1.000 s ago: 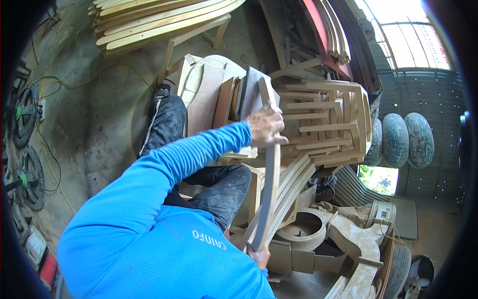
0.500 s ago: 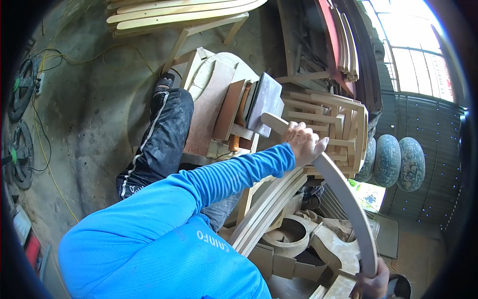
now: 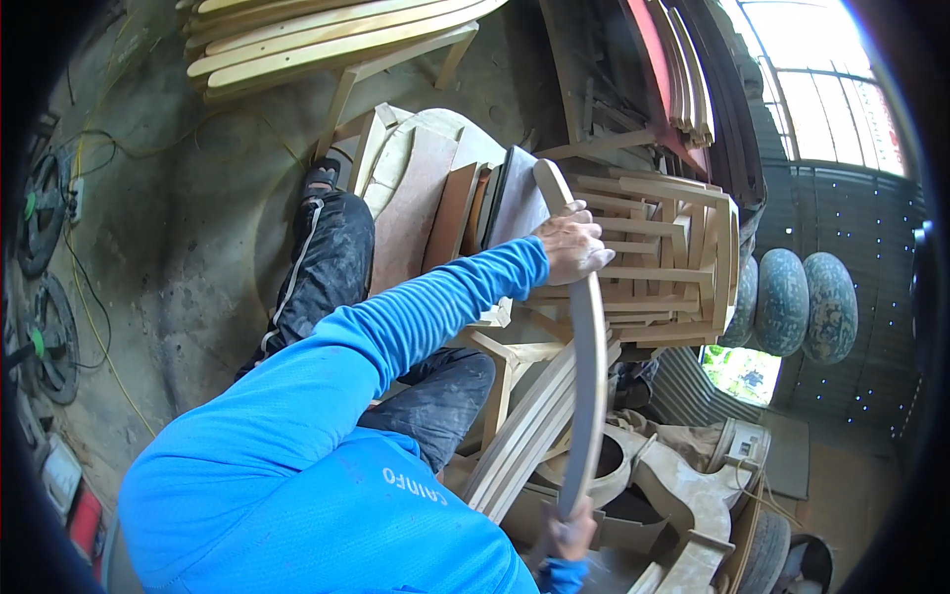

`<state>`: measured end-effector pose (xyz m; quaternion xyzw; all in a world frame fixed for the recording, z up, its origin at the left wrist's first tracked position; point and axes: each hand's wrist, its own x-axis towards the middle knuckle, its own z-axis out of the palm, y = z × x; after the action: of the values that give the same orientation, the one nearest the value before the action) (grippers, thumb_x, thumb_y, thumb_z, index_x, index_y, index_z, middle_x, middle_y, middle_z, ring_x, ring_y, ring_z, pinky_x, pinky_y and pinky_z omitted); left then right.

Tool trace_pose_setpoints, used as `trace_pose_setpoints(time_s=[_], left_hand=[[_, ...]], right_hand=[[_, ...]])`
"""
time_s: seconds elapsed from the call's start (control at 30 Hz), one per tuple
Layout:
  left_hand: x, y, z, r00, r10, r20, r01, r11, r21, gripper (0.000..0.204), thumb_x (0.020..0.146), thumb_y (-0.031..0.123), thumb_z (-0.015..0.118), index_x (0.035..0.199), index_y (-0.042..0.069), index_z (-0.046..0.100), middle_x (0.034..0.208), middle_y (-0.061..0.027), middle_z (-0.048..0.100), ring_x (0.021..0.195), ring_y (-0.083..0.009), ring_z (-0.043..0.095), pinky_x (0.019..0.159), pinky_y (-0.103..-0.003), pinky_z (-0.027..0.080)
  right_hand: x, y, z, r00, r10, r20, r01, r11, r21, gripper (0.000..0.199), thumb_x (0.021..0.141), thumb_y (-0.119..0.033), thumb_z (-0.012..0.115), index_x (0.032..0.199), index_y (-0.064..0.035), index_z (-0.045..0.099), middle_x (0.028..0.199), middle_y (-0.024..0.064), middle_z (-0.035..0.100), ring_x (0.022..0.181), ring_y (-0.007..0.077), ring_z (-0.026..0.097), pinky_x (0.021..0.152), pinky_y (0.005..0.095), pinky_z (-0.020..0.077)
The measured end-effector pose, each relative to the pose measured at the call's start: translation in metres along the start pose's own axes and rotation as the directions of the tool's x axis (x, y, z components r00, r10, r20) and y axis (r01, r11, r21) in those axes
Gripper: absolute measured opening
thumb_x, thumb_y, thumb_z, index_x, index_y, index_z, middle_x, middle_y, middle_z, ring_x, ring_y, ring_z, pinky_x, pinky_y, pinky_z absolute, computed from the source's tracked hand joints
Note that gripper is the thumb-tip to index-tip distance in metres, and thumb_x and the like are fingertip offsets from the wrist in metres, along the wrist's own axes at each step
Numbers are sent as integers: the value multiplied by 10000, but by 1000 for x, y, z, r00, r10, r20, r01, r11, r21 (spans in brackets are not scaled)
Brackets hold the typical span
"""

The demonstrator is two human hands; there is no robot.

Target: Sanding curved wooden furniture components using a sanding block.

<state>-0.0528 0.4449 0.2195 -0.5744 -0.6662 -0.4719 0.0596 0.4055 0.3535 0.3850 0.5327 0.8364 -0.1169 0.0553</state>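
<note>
Concrete floor [image 3: 178, 257] fills the left of what I see from my end, stained and worn. Far left, two black wheels [image 3: 59, 342] with green centres, one above the other. Next, a sandalled foot [image 3: 322, 176] and a dusty dark trouser leg [image 3: 332, 257]. Up top, long pale slats [image 3: 341, 45] with rounded ends, piled on a wooden stand. Then a broad panel [image 3: 409, 203], leaning, with a narrower brown panel [image 3: 457, 213] beside it. Blue sleeve [image 3: 426, 297] crosses toward the middle. Grey board [image 3: 513, 198] stands tilted just left of the strip's upper end; I can't tell if they touch. Lower down, a bundle of curved slats [image 3: 520, 436] lies just left of the strip.

Centre: I have both hands on one curved strip [image 3: 591, 356], upright and bowed to the right. Left hand [image 3: 572, 246] is above, fingers curled round it a little below the top end. Right hand [image 3: 571, 535] is blurred, closed round the bottom end.

Right of that: stacked wooden frames [image 3: 673, 275], and a pale carved piece [image 3: 683, 485] below them. Further right, mottled rounds [image 3: 829, 307] against a dark metal wall [image 3: 851, 396], bright window [image 3: 821, 109] above.
</note>
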Motion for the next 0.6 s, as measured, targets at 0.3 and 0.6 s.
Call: trace_pose_setpoints(time_s=[0.3, 0.6], left_hand=[[13, -84, 12, 976, 68, 207, -135, 934, 330, 356, 1052, 356, 450, 1101, 173, 752, 1053, -44, 703, 1141, -236, 616, 1154, -499, 319], [-14, -25, 3, 985, 56, 165, -87, 977, 193, 381, 1053, 364, 445, 1141, 167, 759, 1052, -87, 685, 1183, -273, 581, 1183, -528, 242]], right_hand=[[52, -21, 162, 992, -100, -79, 116, 966, 230, 496, 838, -355, 842, 1125, -34, 594, 891, 257, 713, 852, 490, 688, 666, 505, 541], [16, 19, 143, 992, -109, -66, 123, 951, 285, 514, 805, -322, 856, 1153, -48, 595, 877, 258, 707, 843, 488, 688, 667, 510, 543]])
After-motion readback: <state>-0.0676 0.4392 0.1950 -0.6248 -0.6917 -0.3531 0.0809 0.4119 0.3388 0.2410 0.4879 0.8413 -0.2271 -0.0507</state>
